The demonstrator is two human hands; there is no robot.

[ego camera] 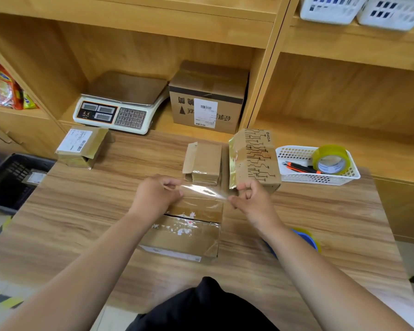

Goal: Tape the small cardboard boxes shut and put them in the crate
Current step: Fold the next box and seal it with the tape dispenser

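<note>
A flat cardboard box (184,235) with torn label remains lies on the table in front of me. Above its far end I stretch a strip of clear tape (201,191): my left hand (155,194) pinches its left end and my right hand (251,199) pinches its right end. Behind it stand a small brown box (204,161) and a printed box (256,158). Another small box with a white label (81,146) sits at the table's far left. The dark crate (7,180) stands left of the table, with a box partly showing inside.
A white basket (296,151) at the right holds a tape roll (330,160) and a cutter (299,167). A blue tape dispenser (306,240) shows under my right forearm. On the shelf behind are a scale (120,103) and a larger carton (208,99).
</note>
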